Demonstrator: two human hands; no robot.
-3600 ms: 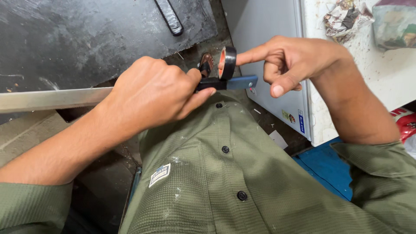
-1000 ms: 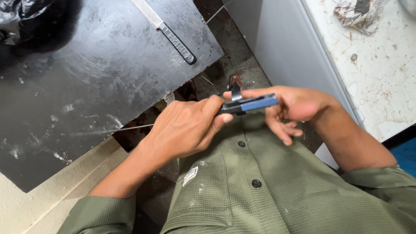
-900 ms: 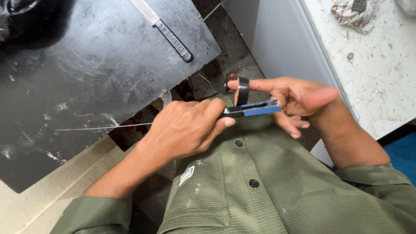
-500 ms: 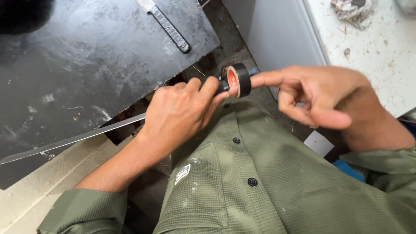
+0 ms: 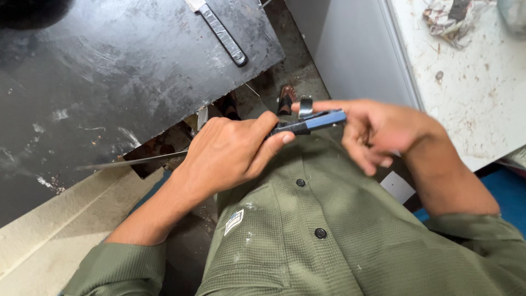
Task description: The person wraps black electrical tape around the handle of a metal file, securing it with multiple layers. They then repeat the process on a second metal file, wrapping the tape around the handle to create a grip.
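My left hand is closed around a long knife where its blue and black handle begins. The thin blade runs out to the left, seen edge-on. My right hand is at the free end of the handle, index finger stretched along it. A small roll of black tape sits edge-on at that fingertip, just above the handle. Both hands are over my lap, in front of my green buttoned shirt.
A dark scratched metal sheet lies ahead on the left with a second knife on it. A grey cabinet side and a stained white top with a crumpled rag stand to the right. Sandalled feet show below.
The tape roll has swung around the handle, from facing me with its orange core showing to edge-on above the handle. My left hand keeps its grip.
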